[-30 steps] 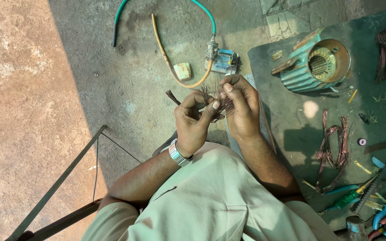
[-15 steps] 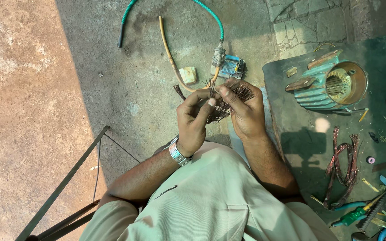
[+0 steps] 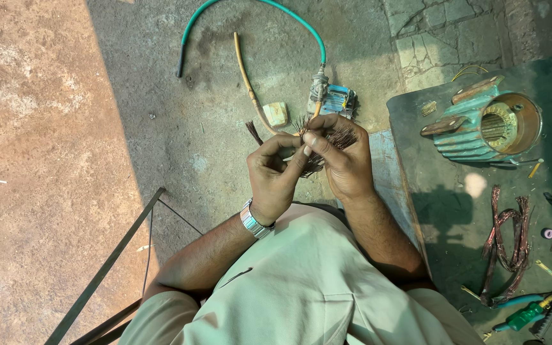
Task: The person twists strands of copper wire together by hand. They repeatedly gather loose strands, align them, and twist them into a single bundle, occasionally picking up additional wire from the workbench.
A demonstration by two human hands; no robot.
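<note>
The person sat bent forward in a pale shirt, a metal watch on the left wrist. Both hands were raised together just past the knees. The left hand was curled round the lower part of a wire bundle, a tuft of thin dark copper strands, its thumb and forefinger pinching it. The right hand gripped the same bundle from the other side, fingers folded over the strands, fingertip touching the left thumb. Frayed ends fanned out above and to the left of the knuckles, over the concrete floor.

To the person's left a thin metal frame ran slantwise across the floor, near the line where shadow gave way to sunlit reddish ground.

To the right stood a low dark surface. On it, nearest, lay green-handled pliers and other small tools at the corner, partly cut off. Beyond them lay a twisted copper coil, and farther back a teal motor housing on its side, its open end showing the slotted core.

Just past the hands on the floor sat a small pale block and a blue fitting. A yellow hose and a green hose ran from it, the green one arching toward the far edge.
</note>
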